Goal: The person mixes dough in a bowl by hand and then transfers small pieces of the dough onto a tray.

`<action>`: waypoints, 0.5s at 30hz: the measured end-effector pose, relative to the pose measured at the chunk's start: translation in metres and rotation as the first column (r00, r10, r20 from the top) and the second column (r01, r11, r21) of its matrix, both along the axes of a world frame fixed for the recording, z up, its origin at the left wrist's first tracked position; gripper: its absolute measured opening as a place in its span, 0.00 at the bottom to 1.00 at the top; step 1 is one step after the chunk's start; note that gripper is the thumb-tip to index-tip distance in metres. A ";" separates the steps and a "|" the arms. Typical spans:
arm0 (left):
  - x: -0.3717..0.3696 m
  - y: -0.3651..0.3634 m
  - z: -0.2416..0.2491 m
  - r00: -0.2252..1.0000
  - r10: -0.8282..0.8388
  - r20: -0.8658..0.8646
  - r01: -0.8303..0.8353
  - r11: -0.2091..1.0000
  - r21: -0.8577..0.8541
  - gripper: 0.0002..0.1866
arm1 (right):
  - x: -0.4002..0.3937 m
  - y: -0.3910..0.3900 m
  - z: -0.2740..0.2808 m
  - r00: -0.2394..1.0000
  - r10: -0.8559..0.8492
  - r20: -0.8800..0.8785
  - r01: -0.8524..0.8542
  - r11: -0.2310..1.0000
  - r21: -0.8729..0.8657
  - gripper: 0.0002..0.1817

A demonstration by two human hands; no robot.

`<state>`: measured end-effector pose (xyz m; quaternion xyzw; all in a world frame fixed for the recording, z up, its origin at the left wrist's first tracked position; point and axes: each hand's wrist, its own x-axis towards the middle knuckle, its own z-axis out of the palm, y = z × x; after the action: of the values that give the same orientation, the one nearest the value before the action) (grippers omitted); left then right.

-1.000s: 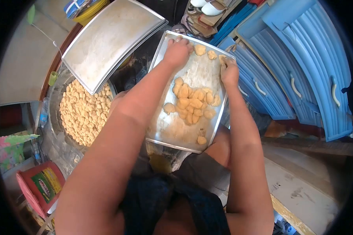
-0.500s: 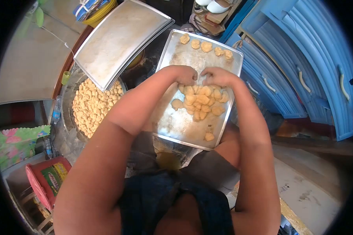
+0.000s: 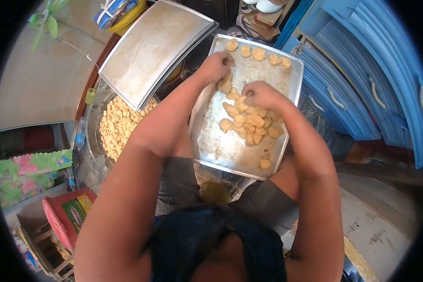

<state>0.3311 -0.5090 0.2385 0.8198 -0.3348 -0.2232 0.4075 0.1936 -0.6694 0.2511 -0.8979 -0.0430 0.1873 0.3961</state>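
Note:
A metal baking tray [image 3: 209,141] rests over my lap, with a heap of dough pieces [image 3: 254,123] at its middle right. Curled at the tray's far left is my left hand [image 3: 215,67], its fingertips near the row of dough lumps [image 3: 259,54] along the far edge. A longer piece of dough [image 3: 225,83] lies just below this hand. My right hand [image 3: 263,95] has its fingers closed at the far side of the heap. Whatever either hand's fingers enclose is hidden. One small lump [image 3: 265,164] sits alone near the tray's near edge.
Left of the tray, a large round basin [image 3: 95,124] holds many small dough pieces [image 3: 120,127]. Stacked metal trays [image 3: 157,44] overhang it. Blue drawers [image 3: 343,89] stand close on the right. A red container [image 3: 63,216] is at lower left.
My left hand has moved away from my right, toward the tray's far left corner. The longer dough piece now shows below it. The right hand stays at the heap; the view has shifted slightly.

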 end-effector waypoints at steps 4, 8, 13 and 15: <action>0.024 -0.016 -0.005 0.977 0.084 0.195 -0.063 0.992 -0.114 0.14 | 0.016 -0.017 -0.002 0.852 -0.521 0.058 0.498 0.838 0.222 0.13; 0.030 -0.016 -0.005 0.968 -0.023 0.251 -0.010 0.991 0.130 0.15 | 0.034 -0.018 -0.023 0.720 -0.516 0.464 0.556 0.829 0.059 0.12; 0.028 -0.015 -0.017 0.938 0.061 0.340 -0.087 0.994 0.061 0.14 | 0.042 -0.001 -0.020 0.784 -0.510 0.353 0.503 0.856 0.119 0.18; 0.025 -0.015 -0.017 0.930 0.100 0.355 -0.121 0.992 0.035 0.14 | 0.037 0.009 -0.014 0.776 -0.378 0.505 0.474 0.878 -0.071 0.18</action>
<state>0.3560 -0.5245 0.2211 0.8752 -0.3492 -0.0588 0.3295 0.2302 -0.6605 0.2368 -0.9359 0.0845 -0.1312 0.3159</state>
